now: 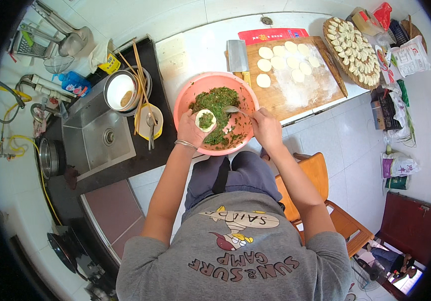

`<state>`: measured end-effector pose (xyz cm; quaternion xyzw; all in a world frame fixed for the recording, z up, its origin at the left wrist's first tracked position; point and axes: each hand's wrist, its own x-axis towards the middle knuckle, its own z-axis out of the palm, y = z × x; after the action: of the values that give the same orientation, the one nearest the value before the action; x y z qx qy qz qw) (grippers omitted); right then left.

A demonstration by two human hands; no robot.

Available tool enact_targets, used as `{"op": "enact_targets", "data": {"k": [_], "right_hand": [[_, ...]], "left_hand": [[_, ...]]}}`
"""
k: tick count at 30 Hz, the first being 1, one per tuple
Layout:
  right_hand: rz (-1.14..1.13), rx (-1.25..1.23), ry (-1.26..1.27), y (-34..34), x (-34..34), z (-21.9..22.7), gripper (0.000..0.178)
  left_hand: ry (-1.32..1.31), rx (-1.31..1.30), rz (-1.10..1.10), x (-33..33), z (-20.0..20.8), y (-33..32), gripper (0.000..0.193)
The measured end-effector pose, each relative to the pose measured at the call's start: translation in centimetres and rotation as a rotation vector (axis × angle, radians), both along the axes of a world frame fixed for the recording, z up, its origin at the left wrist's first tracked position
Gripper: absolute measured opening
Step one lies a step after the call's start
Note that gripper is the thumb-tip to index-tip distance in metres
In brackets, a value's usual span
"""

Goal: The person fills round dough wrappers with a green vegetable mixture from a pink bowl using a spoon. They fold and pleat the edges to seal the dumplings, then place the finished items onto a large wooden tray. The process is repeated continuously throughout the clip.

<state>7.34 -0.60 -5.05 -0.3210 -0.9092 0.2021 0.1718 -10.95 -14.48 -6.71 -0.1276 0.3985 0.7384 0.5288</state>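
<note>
My left hand point(190, 130) holds a round dumpling wrapper point(212, 125) with a green mound of filling on its middle, over the left side of a pink basin point(180, 103). The fingers under the wrapper are partly hidden. My right hand point(267, 127) grips the handle of a metal spoon point(232, 109), whose bowl rests at the chopped green filling point(219, 99) in the basin. Beyond the basin's right rim lies a wooden cutting board point(263, 108) dusted with flour. Several flat dumpling wrappers point(278, 62) are spread over it.
A cleaver point(238, 56) lies at the board's left edge, a rolling pin point(335, 73) along its right. Farther right, a round tray point(332, 46) carries many shaped dumplings. Left are a sink point(82, 155), stacked bowls point(116, 84) with chopsticks and a yellow bowl point(158, 124). A wooden chair point(316, 175) stands by me.
</note>
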Motion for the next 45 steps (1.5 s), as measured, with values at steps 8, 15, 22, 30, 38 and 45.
{"op": "enact_targets", "data": {"k": [8,15,22,30,38,45], "right_hand": [[0.118,0.272,-0.319,-2.3,-0.9,-9.2,0.009],[0.106,0.046,-0.012,-2.1,-0.2,-2.5,0.01],[0.3,0.041,0.429,-1.8,1.4,3.6,0.015],[0.369,0.241,0.387,-0.4,3.9,4.6,0.013],[0.329,0.255,0.374,2.9,6.8,5.5,0.014],[0.246,-0.092,0.508,6.3,7.8,5.7,0.012]], "left_hand": [[-0.095,0.107,-0.087,0.6,1.0,0.2,0.053],[-0.09,0.202,-0.119,1.7,2.4,0.5,0.055],[-0.137,0.237,-0.22,3.6,3.2,2.1,0.056],[-0.21,0.357,-0.387,6.8,3.5,5.3,0.058],[-0.031,0.298,-0.404,10.1,4.2,9.0,0.044],[0.137,0.23,-0.395,11.9,4.8,11.5,0.041]]}}
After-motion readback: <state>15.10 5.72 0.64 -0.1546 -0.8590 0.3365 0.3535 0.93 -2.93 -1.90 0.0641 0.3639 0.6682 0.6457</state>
